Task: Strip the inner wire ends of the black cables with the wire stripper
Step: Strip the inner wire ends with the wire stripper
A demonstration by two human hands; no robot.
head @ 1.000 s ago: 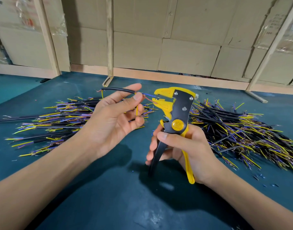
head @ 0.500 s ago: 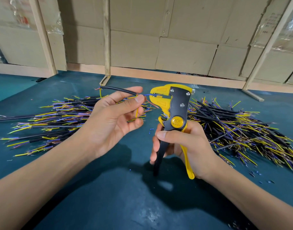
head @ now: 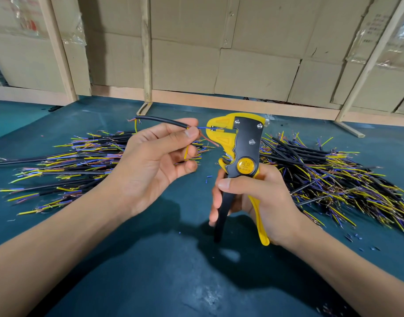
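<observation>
Left hand (head: 150, 163) pinching black cable (head: 162, 121) between thumb and forefinger just behind the sheath end, above the green bench (head: 150, 271); blue wire (head: 204, 127) fed into stripper mouth, red and yellow wires bent aside. Right hand (head: 249, 197) with fingers (head: 215, 202) curled round both handles of the wire stripper (head: 240, 152), tool upright. Cable judged light, springy, slippery-sheathed; thin inner wires soft, easily kinked or nicked, so best held close to the sheath end. Yellow disc on tool stamped, reads roughly "R-01212"; smaller print unreadable. Heaps of cables left (head: 65, 168) and right (head: 333, 179) on bench
</observation>
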